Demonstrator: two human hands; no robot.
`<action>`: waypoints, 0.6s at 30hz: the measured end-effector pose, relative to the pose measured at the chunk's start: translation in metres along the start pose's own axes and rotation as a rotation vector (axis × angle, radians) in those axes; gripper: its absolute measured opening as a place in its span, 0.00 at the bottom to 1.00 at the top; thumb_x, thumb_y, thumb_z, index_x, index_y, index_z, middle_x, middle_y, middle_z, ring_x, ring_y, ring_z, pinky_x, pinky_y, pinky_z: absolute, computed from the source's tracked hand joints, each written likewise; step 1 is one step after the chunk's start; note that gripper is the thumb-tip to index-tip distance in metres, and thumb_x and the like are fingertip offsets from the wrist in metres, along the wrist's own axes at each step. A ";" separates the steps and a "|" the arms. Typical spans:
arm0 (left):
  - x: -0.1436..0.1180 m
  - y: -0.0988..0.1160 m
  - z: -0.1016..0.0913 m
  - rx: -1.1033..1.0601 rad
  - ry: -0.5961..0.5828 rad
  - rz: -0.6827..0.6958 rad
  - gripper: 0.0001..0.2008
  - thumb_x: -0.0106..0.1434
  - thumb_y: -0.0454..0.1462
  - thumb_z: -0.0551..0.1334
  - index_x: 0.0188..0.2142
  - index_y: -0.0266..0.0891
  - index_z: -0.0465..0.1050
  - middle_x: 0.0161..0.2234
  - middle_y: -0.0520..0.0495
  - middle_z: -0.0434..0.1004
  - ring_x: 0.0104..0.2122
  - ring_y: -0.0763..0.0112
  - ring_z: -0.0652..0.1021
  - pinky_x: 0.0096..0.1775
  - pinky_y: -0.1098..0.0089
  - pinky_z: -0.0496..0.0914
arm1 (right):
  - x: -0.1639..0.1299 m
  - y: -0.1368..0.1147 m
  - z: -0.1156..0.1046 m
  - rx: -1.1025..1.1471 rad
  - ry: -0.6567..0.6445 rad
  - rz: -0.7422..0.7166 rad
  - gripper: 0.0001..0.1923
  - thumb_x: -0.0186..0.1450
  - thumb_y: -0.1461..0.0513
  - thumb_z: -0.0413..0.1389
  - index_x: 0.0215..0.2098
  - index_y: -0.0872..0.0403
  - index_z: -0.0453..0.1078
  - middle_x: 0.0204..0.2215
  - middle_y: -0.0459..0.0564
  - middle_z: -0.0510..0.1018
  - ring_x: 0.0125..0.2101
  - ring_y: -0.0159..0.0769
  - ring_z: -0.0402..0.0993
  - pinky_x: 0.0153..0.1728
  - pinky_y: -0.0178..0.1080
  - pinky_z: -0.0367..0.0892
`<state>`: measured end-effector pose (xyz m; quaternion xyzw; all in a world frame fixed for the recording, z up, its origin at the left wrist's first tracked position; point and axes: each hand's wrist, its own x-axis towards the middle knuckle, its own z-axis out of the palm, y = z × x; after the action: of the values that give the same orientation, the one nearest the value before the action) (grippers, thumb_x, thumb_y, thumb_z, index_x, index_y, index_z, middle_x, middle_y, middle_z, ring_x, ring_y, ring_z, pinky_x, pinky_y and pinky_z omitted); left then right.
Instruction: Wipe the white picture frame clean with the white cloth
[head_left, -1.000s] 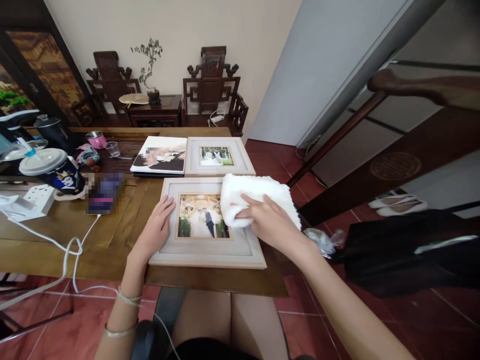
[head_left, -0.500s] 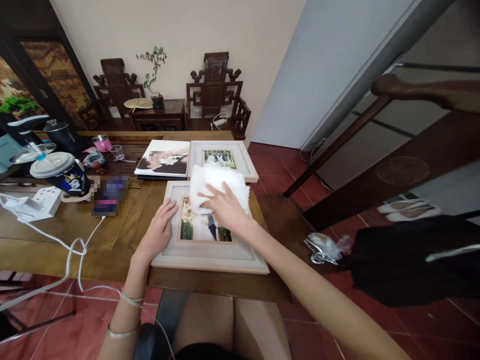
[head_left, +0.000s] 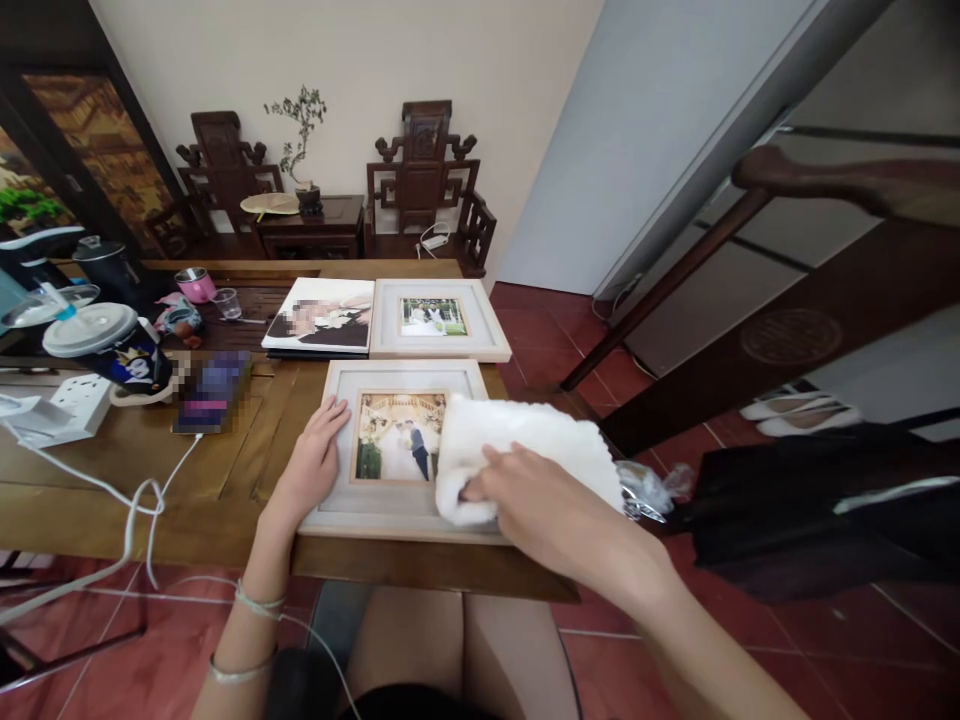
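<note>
A pale wooden picture frame [head_left: 352, 518] lies flat at the table's near edge, with a photo [head_left: 394, 440] of a couple in its middle. My left hand [head_left: 315, 458] rests on the frame's left border, fingers stretched out and holding nothing. Over the right side of the frame, my right hand [head_left: 536, 500] grips a fluffy white cloth [head_left: 547, 432] with bent fingers. The cloth covers the frame's right part and hangs past its edge.
Behind it lie a second picture frame [head_left: 487, 318] and a photo album [head_left: 330, 312]. To the left are a phone [head_left: 214, 390] on a charging cable, a lidded cup [head_left: 109, 345] and a power strip [head_left: 71, 410]. A wooden chair [head_left: 720, 360] stands at the right.
My right hand has moved the white cloth from the frame's upper middle to its right side, nearer to me. The photo is now uncovered. My left hand stays on the left border.
</note>
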<state>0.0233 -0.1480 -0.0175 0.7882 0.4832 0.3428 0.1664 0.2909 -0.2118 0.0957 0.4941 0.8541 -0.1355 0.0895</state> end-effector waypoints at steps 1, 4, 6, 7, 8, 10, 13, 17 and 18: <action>0.000 0.000 0.000 0.000 -0.002 0.002 0.22 0.64 0.29 0.49 0.56 0.37 0.68 0.59 0.40 0.67 0.63 0.61 0.60 0.62 0.51 0.56 | -0.008 -0.005 -0.001 0.031 -0.021 -0.025 0.25 0.51 0.77 0.44 0.35 0.53 0.77 0.31 0.55 0.78 0.39 0.47 0.73 0.39 0.43 0.62; 0.000 -0.001 0.001 -0.001 -0.006 0.007 0.22 0.64 0.29 0.49 0.56 0.37 0.68 0.59 0.40 0.67 0.64 0.61 0.59 0.62 0.50 0.55 | -0.016 -0.012 0.001 0.100 -0.022 -0.080 0.28 0.50 0.76 0.43 0.39 0.51 0.76 0.35 0.53 0.78 0.40 0.46 0.73 0.39 0.42 0.63; -0.001 -0.001 0.000 -0.004 -0.008 0.008 0.22 0.64 0.29 0.48 0.56 0.36 0.68 0.59 0.40 0.66 0.64 0.61 0.59 0.62 0.50 0.55 | -0.007 -0.009 0.006 0.099 0.016 -0.093 0.31 0.50 0.77 0.43 0.45 0.52 0.75 0.39 0.54 0.78 0.46 0.47 0.71 0.44 0.44 0.62; -0.001 -0.001 0.000 -0.004 -0.011 0.007 0.22 0.64 0.29 0.48 0.56 0.36 0.68 0.59 0.40 0.66 0.64 0.61 0.59 0.62 0.50 0.55 | 0.001 -0.006 0.010 0.086 0.049 -0.089 0.32 0.51 0.77 0.43 0.48 0.53 0.74 0.41 0.55 0.78 0.50 0.47 0.69 0.48 0.45 0.61; -0.001 0.000 0.000 -0.004 -0.016 0.006 0.22 0.64 0.29 0.48 0.56 0.36 0.68 0.60 0.40 0.66 0.64 0.61 0.58 0.62 0.50 0.55 | 0.012 -0.001 0.014 0.066 0.092 -0.075 0.33 0.51 0.77 0.43 0.50 0.55 0.72 0.44 0.56 0.77 0.54 0.48 0.65 0.52 0.47 0.58; -0.002 0.000 -0.001 -0.002 -0.026 0.003 0.22 0.65 0.30 0.48 0.56 0.35 0.68 0.60 0.39 0.65 0.64 0.61 0.58 0.63 0.51 0.55 | 0.034 0.009 0.022 0.012 0.196 -0.021 0.34 0.52 0.77 0.44 0.55 0.57 0.68 0.53 0.57 0.72 0.61 0.50 0.54 0.58 0.51 0.51; -0.002 0.000 -0.001 -0.001 -0.014 0.007 0.22 0.65 0.30 0.47 0.55 0.32 0.68 0.60 0.37 0.65 0.64 0.61 0.59 0.63 0.52 0.55 | 0.058 0.017 0.031 -0.082 0.274 0.045 0.35 0.53 0.77 0.45 0.58 0.58 0.65 0.62 0.56 0.62 0.64 0.53 0.45 0.61 0.57 0.43; -0.002 -0.002 0.001 -0.015 0.005 0.011 0.21 0.65 0.30 0.48 0.55 0.35 0.69 0.59 0.38 0.67 0.63 0.60 0.60 0.62 0.51 0.56 | 0.050 -0.001 0.030 -0.116 0.178 0.044 0.32 0.53 0.76 0.48 0.56 0.59 0.67 0.62 0.59 0.62 0.63 0.59 0.49 0.59 0.62 0.45; -0.002 -0.002 0.001 -0.017 0.007 0.010 0.21 0.64 0.30 0.49 0.55 0.36 0.69 0.59 0.39 0.67 0.63 0.60 0.60 0.62 0.51 0.56 | 0.041 -0.009 0.028 -0.096 0.134 0.027 0.32 0.53 0.76 0.49 0.56 0.59 0.67 0.61 0.60 0.63 0.62 0.60 0.51 0.58 0.63 0.47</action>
<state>0.0219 -0.1487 -0.0201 0.7880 0.4769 0.3504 0.1698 0.2638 -0.1916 0.0588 0.5086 0.8570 -0.0599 0.0575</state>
